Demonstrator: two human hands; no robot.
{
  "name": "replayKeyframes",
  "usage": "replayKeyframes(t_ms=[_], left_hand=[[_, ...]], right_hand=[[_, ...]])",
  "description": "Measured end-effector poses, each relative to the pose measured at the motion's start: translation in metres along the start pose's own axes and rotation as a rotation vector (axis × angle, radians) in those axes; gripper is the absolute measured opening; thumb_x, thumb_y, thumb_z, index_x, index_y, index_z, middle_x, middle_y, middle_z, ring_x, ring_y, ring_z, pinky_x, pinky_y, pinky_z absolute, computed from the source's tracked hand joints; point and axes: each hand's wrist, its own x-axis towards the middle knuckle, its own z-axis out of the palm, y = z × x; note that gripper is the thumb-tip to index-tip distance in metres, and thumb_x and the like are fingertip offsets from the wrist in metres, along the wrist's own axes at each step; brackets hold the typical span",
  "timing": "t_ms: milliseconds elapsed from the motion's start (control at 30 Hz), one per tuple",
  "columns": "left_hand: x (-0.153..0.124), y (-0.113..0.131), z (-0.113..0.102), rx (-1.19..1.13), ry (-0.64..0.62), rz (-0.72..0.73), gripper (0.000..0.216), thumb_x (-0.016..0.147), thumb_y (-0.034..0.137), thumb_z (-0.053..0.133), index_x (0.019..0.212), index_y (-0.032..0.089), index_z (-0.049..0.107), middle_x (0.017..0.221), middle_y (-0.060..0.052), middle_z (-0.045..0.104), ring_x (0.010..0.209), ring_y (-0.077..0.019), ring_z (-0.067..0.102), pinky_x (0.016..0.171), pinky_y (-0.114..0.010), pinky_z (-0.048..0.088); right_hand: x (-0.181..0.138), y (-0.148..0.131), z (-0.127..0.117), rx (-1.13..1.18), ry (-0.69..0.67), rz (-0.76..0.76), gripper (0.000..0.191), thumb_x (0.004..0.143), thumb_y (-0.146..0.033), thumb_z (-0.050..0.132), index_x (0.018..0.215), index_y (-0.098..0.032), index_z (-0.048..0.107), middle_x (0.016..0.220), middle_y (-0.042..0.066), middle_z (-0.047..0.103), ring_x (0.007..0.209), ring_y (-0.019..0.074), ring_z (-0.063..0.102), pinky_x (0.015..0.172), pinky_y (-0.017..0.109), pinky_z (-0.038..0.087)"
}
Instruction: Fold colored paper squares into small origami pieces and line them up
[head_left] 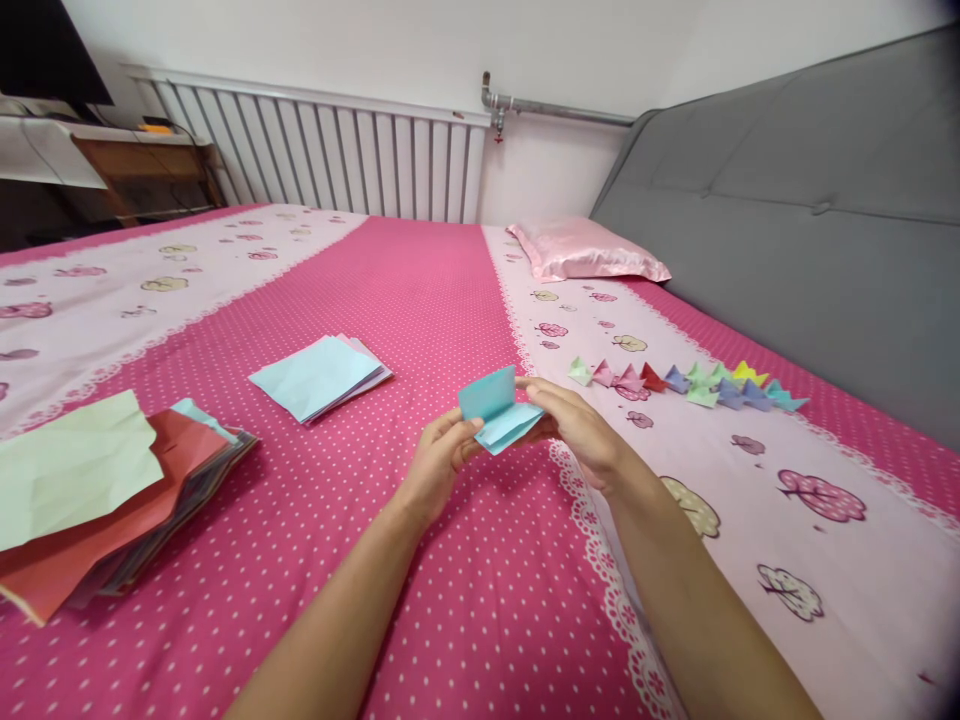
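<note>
A light blue sheet of folded paper (489, 397) is held between my two hands above the bed. One panel of it stands up at the back, while the front part lies nearly flat toward me. My left hand (442, 455) pinches its left edge, thumb on top. On the other side, my right hand (577, 425) grips the right edge, its thumb and forefinger near the crease; the remaining fingers are partly hidden beneath the paper.
Left of my hands lies a stack of light blue paper (319, 378); nearer is a bigger pile with a red sheet (180, 450) and a pale green sheet (75, 465). Several small folded paper boats (701, 397) sit to the right, before a pink pillow (589, 250) and grey headboard (795, 210).
</note>
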Motion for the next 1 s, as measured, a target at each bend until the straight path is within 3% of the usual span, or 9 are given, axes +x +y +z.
replayKeyframes(t_ms=[200,400,567,800,1000], left_hand=[[0.002,0.000,0.001,-0.014,0.096,-0.048,0.026,0.072,0.031,0.065,0.089,0.012,0.066,0.086,-0.009,0.070,0.074,-0.0171,0.063,0.071,-0.027,0.047],[0.004,-0.001,-0.005,-0.020,0.151,-0.072,0.023,0.074,0.034,0.063,0.081,0.012,0.066,0.077,-0.007,0.070,0.066,-0.0156,0.063,0.066,-0.027,0.048],[0.002,-0.001,-0.006,-0.012,0.136,-0.095,0.026,0.072,0.036,0.064,0.083,0.012,0.067,0.079,-0.008,0.071,0.065,-0.0170,0.064,0.064,-0.027,0.047],[0.001,0.001,-0.004,-0.001,0.090,-0.139,0.030,0.071,0.037,0.065,0.085,0.011,0.069,0.079,-0.010,0.071,0.066,-0.0185,0.064,0.064,-0.028,0.047],[-0.001,0.003,-0.003,0.010,0.042,-0.139,0.028,0.074,0.036,0.063,0.087,0.012,0.069,0.082,-0.010,0.071,0.067,-0.0172,0.064,0.067,-0.027,0.047]], right_hand=[[-0.004,0.003,-0.001,-0.154,-0.054,-0.084,0.051,0.078,-0.021,0.054,0.128,-0.019,0.041,0.063,-0.002,0.059,0.060,0.0136,0.057,0.062,0.029,0.045],[-0.003,0.010,-0.004,-0.247,-0.123,-0.046,0.065,0.072,-0.017,0.062,0.131,-0.019,0.036,0.078,0.004,0.065,0.072,0.0180,0.062,0.069,0.034,0.048],[-0.001,0.014,-0.004,-0.229,-0.137,-0.056,0.049,0.074,-0.023,0.062,0.121,-0.019,0.047,0.090,0.009,0.067,0.079,0.0212,0.064,0.070,0.037,0.050],[0.003,0.011,-0.004,-0.210,0.015,-0.062,0.015,0.074,-0.023,0.061,0.088,-0.017,0.059,0.077,0.005,0.065,0.073,0.0155,0.062,0.071,0.032,0.047],[0.003,0.010,-0.003,-0.099,0.043,-0.057,0.012,0.070,-0.021,0.061,0.080,-0.016,0.056,0.070,0.001,0.061,0.064,0.0117,0.057,0.065,0.027,0.044]])
